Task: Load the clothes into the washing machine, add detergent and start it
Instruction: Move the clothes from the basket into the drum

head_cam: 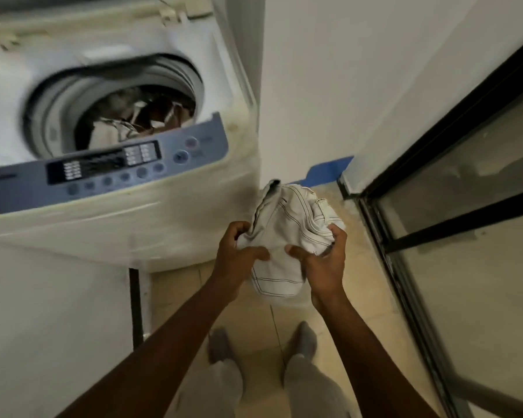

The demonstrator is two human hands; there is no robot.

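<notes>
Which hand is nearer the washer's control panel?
Left. The left hand is just below-right of the control panel; the right hand is farther right.

White walls (329, 86), beige tile floor (360, 297), blue strip (329, 170) at wall base, black-framed glass door (465, 206) on right.

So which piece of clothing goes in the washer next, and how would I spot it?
Start at the big white washing machine with the blue button panel. Just to its right, above the tiled floor, both hands, left hand and right hand, hold a bunched white garment. Unlike the clothes already in the drum, it is outside and has dark stitching lines.
</notes>
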